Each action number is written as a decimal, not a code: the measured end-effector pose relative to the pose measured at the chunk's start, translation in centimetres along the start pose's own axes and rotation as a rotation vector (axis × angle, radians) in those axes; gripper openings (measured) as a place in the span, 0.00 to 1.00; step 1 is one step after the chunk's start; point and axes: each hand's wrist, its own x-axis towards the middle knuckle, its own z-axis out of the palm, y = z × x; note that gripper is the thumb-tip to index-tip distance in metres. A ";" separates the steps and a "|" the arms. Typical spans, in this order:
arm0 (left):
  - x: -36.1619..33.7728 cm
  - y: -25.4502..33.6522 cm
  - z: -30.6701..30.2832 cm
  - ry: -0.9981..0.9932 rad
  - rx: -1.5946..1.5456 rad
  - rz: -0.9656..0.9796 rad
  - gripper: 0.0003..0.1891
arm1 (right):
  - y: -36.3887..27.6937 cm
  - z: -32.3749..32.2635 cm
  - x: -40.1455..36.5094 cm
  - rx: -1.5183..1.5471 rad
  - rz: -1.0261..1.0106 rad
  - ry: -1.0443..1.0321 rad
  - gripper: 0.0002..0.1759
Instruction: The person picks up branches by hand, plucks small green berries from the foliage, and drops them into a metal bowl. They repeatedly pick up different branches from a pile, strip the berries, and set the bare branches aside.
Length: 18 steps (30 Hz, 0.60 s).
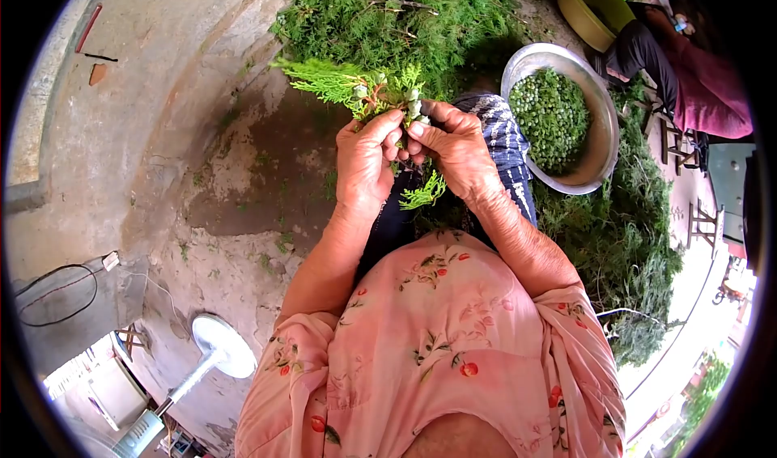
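Left hand (364, 163) and right hand (457, 146) pinch a feathery green conifer sprig (348, 82), whose loosened pale berries (413, 94) could miss the round metal bowl (604, 138) to their right.

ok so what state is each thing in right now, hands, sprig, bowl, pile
left hand, closed around the sprig's stem
right hand, fingertips pinched on the sprig near its pale cones
sprig, held up off the ground, cones attached
metal bowl, upright, partly filled with small green pieces
branch pile, heaped loose on the ground

bowl (605, 126): shiny metal | floor (178, 134): rough concrete | blouse (453, 337): soft cloth
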 end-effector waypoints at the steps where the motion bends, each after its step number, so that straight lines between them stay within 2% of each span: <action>1: 0.0 -0.1 0.1 0.000 0.000 0.001 0.04 | -0.1 -0.1 0.0 0.000 0.000 -0.001 0.12; 3: 0.0 -0.1 0.2 0.002 0.051 0.012 0.03 | -0.6 -0.5 0.0 0.102 0.096 -0.018 0.11; 7: 0.2 0.1 0.3 0.006 0.010 -0.010 0.03 | 0.0 -1.6 0.4 0.368 0.100 -0.085 0.09; 12: 0.4 -0.4 0.3 0.016 0.011 0.015 0.03 | -0.6 -0.8 0.4 0.346 0.072 -0.022 0.11; 17: -0.3 -0.4 1.3 0.046 0.187 0.114 0.05 | -0.4 -0.2 0.6 0.034 -0.139 0.062 0.13; 18: -0.2 -0.6 1.3 0.052 0.198 0.114 0.06 | -0.5 0.4 0.6 0.021 -0.173 0.126 0.09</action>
